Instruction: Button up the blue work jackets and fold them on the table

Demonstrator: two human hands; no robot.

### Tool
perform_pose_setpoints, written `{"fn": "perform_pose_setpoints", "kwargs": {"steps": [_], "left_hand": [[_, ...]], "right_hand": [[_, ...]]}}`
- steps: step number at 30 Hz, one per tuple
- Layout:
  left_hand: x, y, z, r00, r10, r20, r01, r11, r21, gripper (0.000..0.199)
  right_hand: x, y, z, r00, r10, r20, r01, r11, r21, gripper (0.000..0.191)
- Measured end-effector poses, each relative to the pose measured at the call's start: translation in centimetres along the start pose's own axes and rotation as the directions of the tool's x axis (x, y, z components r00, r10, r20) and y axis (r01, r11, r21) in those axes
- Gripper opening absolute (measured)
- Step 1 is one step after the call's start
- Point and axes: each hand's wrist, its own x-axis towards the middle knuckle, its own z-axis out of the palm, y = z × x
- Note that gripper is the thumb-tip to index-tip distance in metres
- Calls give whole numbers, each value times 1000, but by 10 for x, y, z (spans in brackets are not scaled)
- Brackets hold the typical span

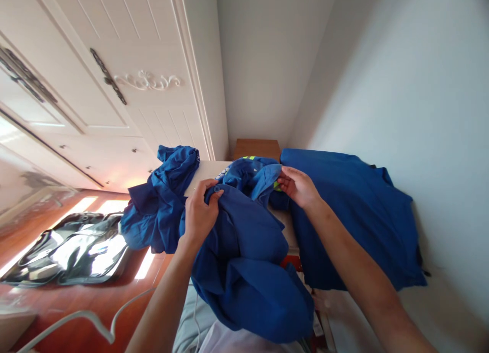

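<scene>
Matt cloth, glossy wood, smooth paint.
The held garment [248,236] is creased, matt, woven-looking cloth with a smooth, plastic-looking button [217,189]; the cloth near the wall [405,88] is flatter, also matt [367,205]. The cabinet [160,52] looks smoothly painted, its handle [109,78] metal-looking. The floor [89,294] is glossy wood, the cable [80,314] smooth plastic.

We seemed to be in a room of a home, for a white panelled wardrobe [137,116] with ornate dark handles [108,78] stood far left, above a reddish wooden floor [91,297] at left.
</scene>
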Motion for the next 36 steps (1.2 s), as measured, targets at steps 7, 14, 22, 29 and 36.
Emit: {"fn": "perform_pose_setpoints", "kwargs": {"steps": [7, 14, 22, 29, 36], "left_hand": [[-17, -30, 31, 979, -175, 103, 188, 972, -143, 22], [-28, -29, 27, 985, -168, 33, 170, 977, -129, 21], [-33, -12, -3, 964, -231, 130, 256, 937, -237, 26], [-40, -9, -3, 972, -235, -5, 227, 945, -237, 24], [-48, -16, -2, 976, -218, -25, 208, 954, -216, 21]], "right_hand": [[-40, 33, 3, 988, -26, 151, 98, 863, -495, 41], [-74, 56, 12, 975, -126, 184, 221, 663, -715, 34], [-68, 61, 23, 929, -98, 357, 339, 610, -716, 26], [-52, 56, 13, 756, 240, 609, 178, 820, -544, 41], [-49, 52, 17, 668, 286, 687, 211, 813, -543, 32]]}}
